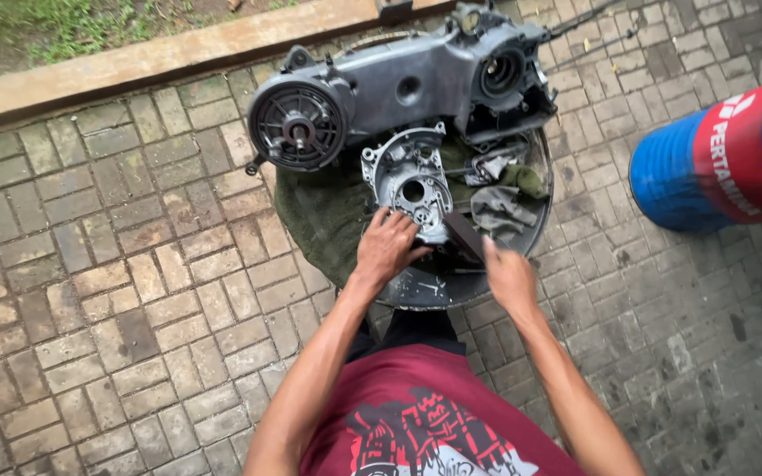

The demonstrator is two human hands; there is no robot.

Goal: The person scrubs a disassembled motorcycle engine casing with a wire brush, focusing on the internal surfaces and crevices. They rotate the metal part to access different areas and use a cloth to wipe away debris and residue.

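My left hand [387, 249] presses down on the lower edge of a silver engine crankcase half [410, 182] that lies flat on a dark green cloth [319, 216]. My right hand [506, 275] grips a dark flat tool [464, 236] whose tip points at the case's lower right edge. Behind the case lies a large grey scooter engine casing [399, 88] with a round finned fan cover at its left end. All of it rests on a round metal tray [434, 286].
Grey and green rags [504, 189] lie crumpled on the tray's right side. A blue and red drum [725, 159] lies on its side at the right. Brick paving [116, 291] surrounds the tray, with a concrete kerb [134, 66] and grass behind.
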